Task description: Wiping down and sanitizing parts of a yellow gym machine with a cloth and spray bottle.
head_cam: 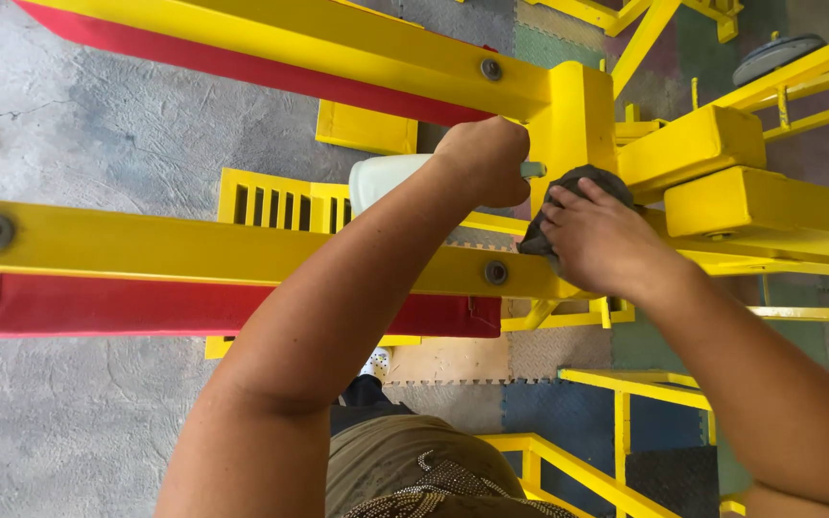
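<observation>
1. The big thing here is a yellow frame [242, 251] made of metal bars. It has red pads [146, 305] under its long bars.
2. A yellow post [582, 115] stands up where the bars meet. Everything else is told from this post.
3. The left hand [485, 158] is just left of the post. It is shut tight around a white bottle [386, 180].
4. The bottle lies on its side. Its fat end points left, away from the post. A small grey tip [533, 170] sticks out of the fist and almost touches the post.
5. The right hand [599, 240] is just below the post. It presses a dark rag [582, 182] flat against the metal there. The fingers are spread over the rag, not curled shut.
6. The two hands are close, side by side, but they do not touch.
7. A round bolt [496, 272] sits in the near bar, down and left of the post. Another bolt [491, 69] sits in the far bar, up and left of it.
8. The floor [98, 125] far left of the post is grey and rough. Below the post lie coloured mats [549, 408].
</observation>
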